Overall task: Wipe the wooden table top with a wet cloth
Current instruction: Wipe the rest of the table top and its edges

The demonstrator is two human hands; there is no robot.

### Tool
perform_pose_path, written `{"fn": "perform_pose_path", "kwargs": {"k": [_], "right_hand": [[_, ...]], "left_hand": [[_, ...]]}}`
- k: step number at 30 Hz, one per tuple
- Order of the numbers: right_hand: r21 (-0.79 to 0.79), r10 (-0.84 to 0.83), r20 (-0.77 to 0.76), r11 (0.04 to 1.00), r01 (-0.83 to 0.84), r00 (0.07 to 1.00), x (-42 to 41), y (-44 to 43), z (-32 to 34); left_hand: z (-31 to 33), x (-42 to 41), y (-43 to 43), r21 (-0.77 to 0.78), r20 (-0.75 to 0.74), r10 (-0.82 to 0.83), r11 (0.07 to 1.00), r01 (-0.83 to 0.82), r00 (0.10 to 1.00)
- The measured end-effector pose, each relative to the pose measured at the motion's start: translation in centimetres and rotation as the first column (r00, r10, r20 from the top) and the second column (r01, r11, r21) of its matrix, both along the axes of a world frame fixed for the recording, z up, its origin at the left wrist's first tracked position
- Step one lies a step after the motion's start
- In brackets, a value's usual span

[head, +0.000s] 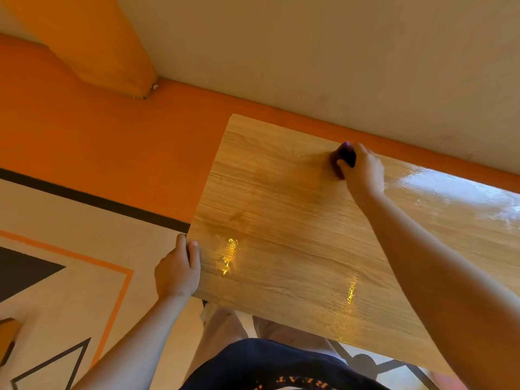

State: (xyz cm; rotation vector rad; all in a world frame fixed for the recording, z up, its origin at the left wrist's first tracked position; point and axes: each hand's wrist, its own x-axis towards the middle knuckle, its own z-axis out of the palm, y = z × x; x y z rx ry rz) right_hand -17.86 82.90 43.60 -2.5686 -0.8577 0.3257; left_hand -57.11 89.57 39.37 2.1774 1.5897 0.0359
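Note:
The wooden table top [281, 215] fills the middle and right of the head view, light wood grain with glossy wet patches toward the right. My right hand [363, 170] reaches to the far edge of the table and is closed around a small dark purple cloth [342, 157], pressed onto the wood. Most of the cloth is hidden under my fingers. My left hand [177, 270] grips the table's near left corner, with its fingers lying on the top surface.
An orange wall band [112, 142] runs behind and left of the table, with a cream wall [309, 52] above. The floor [70, 263] at left is cream with orange and black lines. My legs and dark shorts [267, 364] stand at the near edge.

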Motion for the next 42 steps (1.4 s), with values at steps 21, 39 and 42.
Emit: {"fn": "perform_pose_path", "kwargs": {"k": [21,39,42], "right_hand": [[0.021,0.054,-0.038,0.998,-0.053,0.998,-0.3,3.0,0.7],[-0.011,0.605,-0.191,0.786,-0.618,0.773,-9.7,10.2,0.4],[0.006,0.472,-0.087,0.881,-0.473,0.877,-5.7,10.9,0.2]], "left_hand": [[0.0,0.0,0.1,-0.006,0.018,-0.008,1.000,0.009,1.000],[-0.2,-0.1,0.2,-0.020,0.037,-0.001,1.000,0.001,0.999],[-0.2,-0.1,0.2,-0.024,0.022,0.012,1.000,-0.011,1.000]]}}
